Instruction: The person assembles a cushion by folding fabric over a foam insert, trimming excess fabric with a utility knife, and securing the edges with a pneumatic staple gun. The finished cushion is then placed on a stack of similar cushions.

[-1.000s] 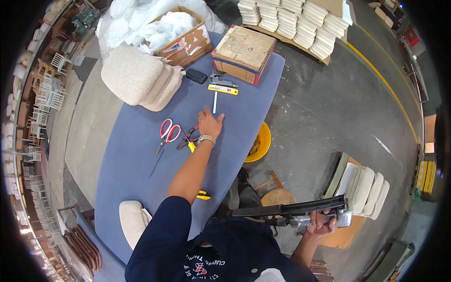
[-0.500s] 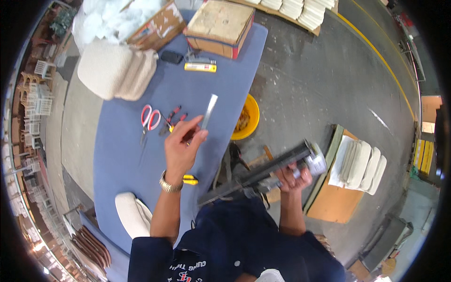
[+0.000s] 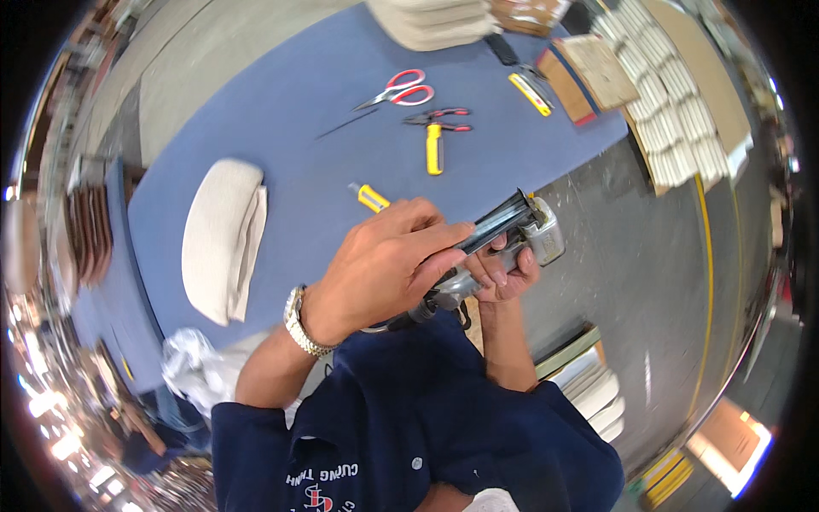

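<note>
Mid-frame, the right hand (image 3: 507,276) wraps a silver-and-black metal staple gun (image 3: 548,234); the left hand (image 3: 380,263) pinches its black rail (image 3: 502,216), loading, I'd say; next calls for steady alignment.

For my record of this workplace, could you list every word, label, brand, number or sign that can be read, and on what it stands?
Dark blue shirt: white lettering, upside down, with a red and white emblem; I will not copy it.
Yellow pack on the table: any print too small and blurred to read.
Silver and black tool: nothing readable.
</note>
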